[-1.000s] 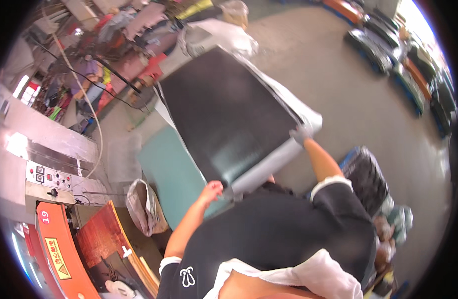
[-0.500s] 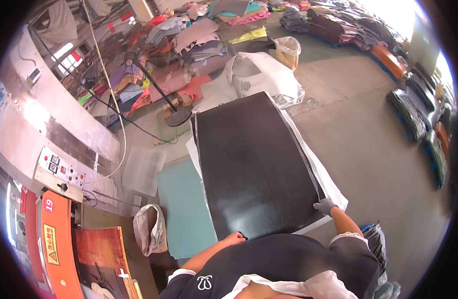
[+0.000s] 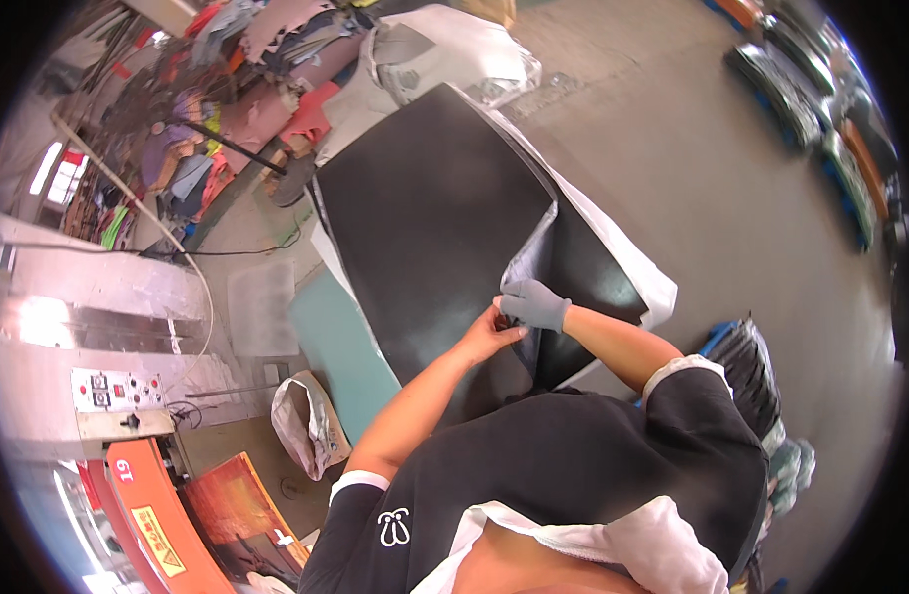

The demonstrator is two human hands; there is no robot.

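Observation:
A large glossy black sheet [image 3: 425, 208] lies on a stack of similar sheets, its near right part lifted and folded inward toward the middle. The underside shows as a greyish fold below the hands. My right hand [image 3: 536, 304], in a grey glove, is closed on the raised edge. Close against its fingertips, my bare left hand [image 3: 482, 340] has its thumb and fingers curled around the same raised part. Another black sheet [image 3: 598, 267] shows beneath the fold, with a white sheet [image 3: 655, 294] sticking out along the right side.
Teal sheets [image 3: 340, 346] lie left of the stack, beside a white open sack [image 3: 301, 426]. A machine with a control panel [image 3: 118, 393] and orange housing [image 3: 143, 495] stands at left. Beyond are a stand fan [image 3: 237, 148] and material piles. Dark bundles [image 3: 746, 371] lie at my right.
My right hand has carried the sheet's near right corner up and leftward, folding it over. My left hand has left the near edge and met it. The view has shifted.

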